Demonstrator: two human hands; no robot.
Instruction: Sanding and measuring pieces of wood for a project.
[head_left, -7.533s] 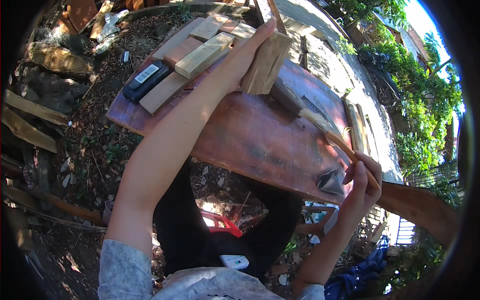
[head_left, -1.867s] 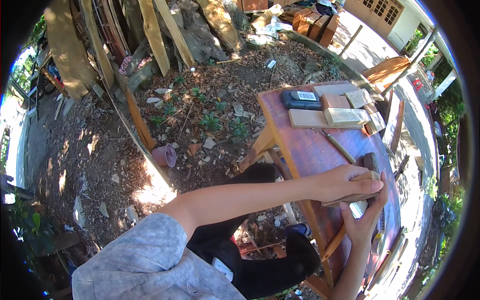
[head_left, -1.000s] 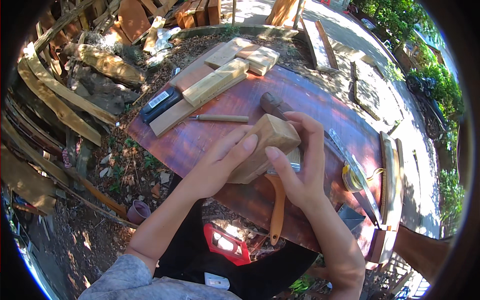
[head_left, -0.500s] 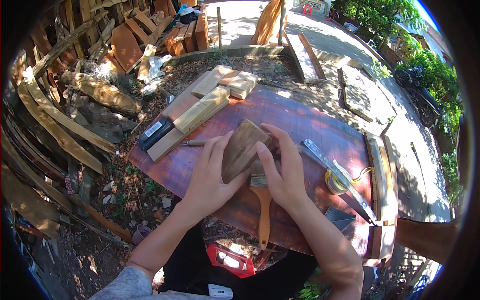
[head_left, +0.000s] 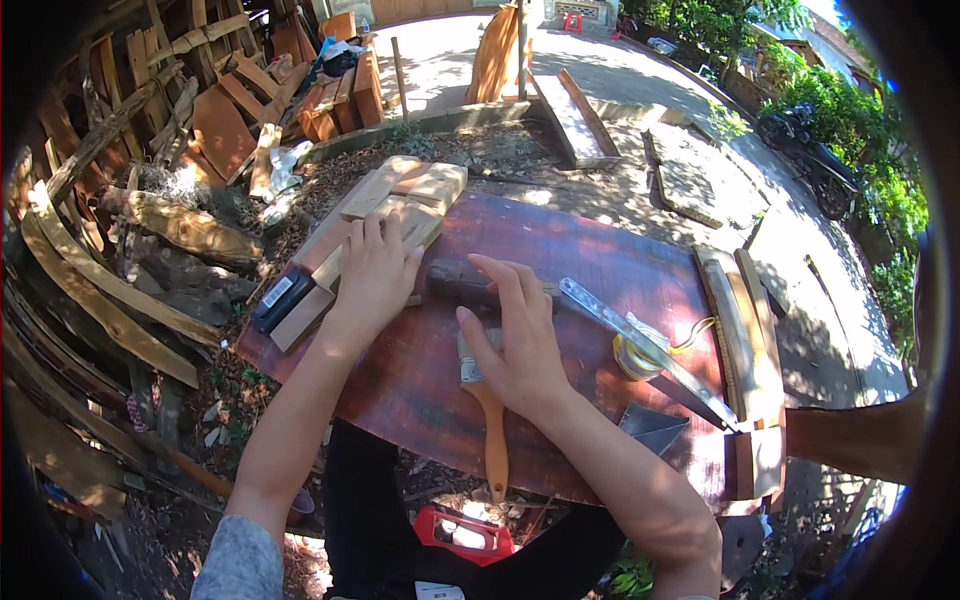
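Tabletop (head_left: 600, 235), reddish, bearing the following. Blocks (head_left: 432, 186), pale and brown: ranged along the left edge up to the far-left corner, some laid on others, seemingly to keep them together. Left hand (head_left: 375, 275): lay over the blocks, fingers a little spread and bent; whether they gripped one could not be told. Right hand (head_left: 520, 340): palm inward, thumb and fingers well parted, nothing seen in their grasp; reached above the dark bar (head_left: 455, 282), contact uncertain. Brush (head_left: 494, 425): lay just beside the right hand, handle tip slightly past the near edge, which probably made it easy to pick up. Case (head_left: 283, 298), black: near the left corner, beside the blocks. Metal strip (head_left: 610, 318): slanted toward the right edge, across the tape measure (head_left: 632, 366). Wood strips (head_left: 723, 325): along the right edge, apparently kept aside.
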